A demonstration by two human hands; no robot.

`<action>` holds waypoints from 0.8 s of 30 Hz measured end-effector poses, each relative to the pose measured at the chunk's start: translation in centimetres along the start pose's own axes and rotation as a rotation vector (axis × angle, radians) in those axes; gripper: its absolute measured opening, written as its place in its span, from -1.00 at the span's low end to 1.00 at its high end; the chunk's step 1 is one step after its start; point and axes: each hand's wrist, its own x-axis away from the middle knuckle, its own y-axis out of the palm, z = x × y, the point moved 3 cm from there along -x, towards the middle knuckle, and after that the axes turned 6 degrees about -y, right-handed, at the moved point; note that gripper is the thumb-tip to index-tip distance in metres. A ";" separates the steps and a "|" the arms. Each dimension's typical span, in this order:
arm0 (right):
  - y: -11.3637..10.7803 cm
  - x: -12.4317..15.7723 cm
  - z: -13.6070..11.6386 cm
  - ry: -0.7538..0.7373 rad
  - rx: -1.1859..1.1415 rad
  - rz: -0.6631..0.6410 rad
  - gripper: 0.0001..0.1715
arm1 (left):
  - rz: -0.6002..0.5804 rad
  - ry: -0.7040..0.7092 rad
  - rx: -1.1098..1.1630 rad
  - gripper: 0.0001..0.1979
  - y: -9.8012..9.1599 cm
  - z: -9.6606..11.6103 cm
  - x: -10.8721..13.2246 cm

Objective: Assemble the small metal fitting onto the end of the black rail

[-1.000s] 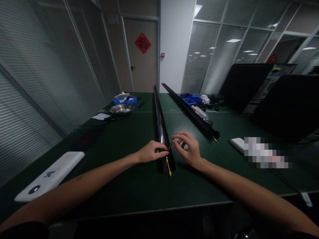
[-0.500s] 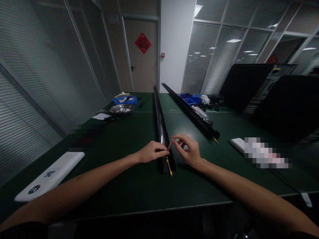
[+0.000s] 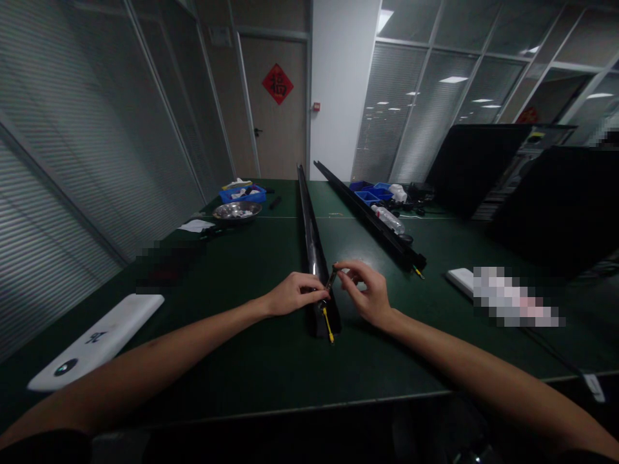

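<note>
A long black channel-shaped rail (image 3: 309,238) runs away from me along the middle of the table. Over its near end, my left hand (image 3: 296,294) is closed, thumb and fingers pinched at the lower end of a small narrow strip (image 3: 332,277). My right hand (image 3: 366,291) pinches the upper end of that strip, just right of the rail. The strip is tilted and too small to name exactly. Below my left fingertips a yellow cable end (image 3: 329,324) sticks out of the rail's near end.
A second black rail (image 3: 370,216) lies to the right, near a plastic bottle (image 3: 388,220) and blue bins (image 3: 370,193). At the far left stand a metal bowl (image 3: 236,211) and a blue basket (image 3: 243,194). White devices (image 3: 99,340) flank my arms on the green table (image 3: 271,361).
The small strip has turned slightly between my fingers and now looks darker. My right fingers have shifted a little at its upper end. My left hand is nearly still.
</note>
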 end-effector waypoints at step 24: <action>0.6 0.4 -0.2 0.142 -0.386 -0.079 -0.76 | 0.013 -0.163 0.197 -0.74 0.1 -0.5 -0.2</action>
